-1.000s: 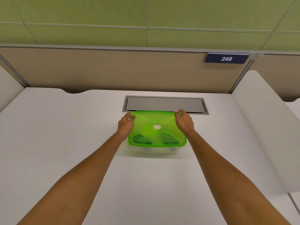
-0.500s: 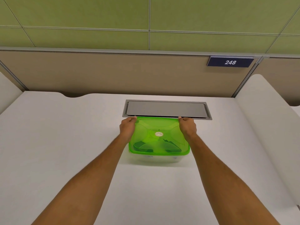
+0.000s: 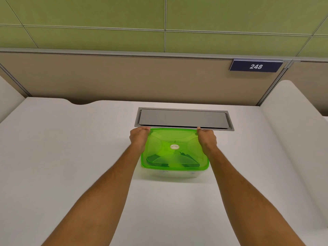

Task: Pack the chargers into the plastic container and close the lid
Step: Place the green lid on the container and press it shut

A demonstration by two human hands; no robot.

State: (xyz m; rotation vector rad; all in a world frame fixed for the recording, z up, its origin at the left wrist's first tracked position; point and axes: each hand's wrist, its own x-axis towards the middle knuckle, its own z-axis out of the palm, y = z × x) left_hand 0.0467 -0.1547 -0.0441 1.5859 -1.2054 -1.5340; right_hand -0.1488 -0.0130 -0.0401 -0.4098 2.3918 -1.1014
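A: What takes up most of the view?

B: The white desk [image 3: 71,157], running back to a tan partition [image 3: 124,79] with green wall panels [image 3: 88,15] above it. A dark blue plate [image 3: 255,66] on the partition reads 248. Set into the desk near the partition is a grey metal hatch [image 3: 182,118], its flap down.

A: And the container?

B: The clear plastic container [image 3: 174,174] sits on the desk just in front of that hatch, roughly mid-frame. Its translucent green lid [image 3: 174,148] lies flat on top, with a small round sticker [image 3: 174,146] at the centre. Dark shapes show through the lid on the near side — likely the chargers [image 3: 170,161], though too blurred by the plastic to be sure.

A: The hands?

B: Both bare forearms reach in from the bottom edge. The left hand [image 3: 139,138] is curled over the lid's far left corner, and the right hand [image 3: 206,139] is curled over the far right corner — each closed on the lid's edge, fingers folded over the rim. Whether the lid has fully snapped down I cannot tell.
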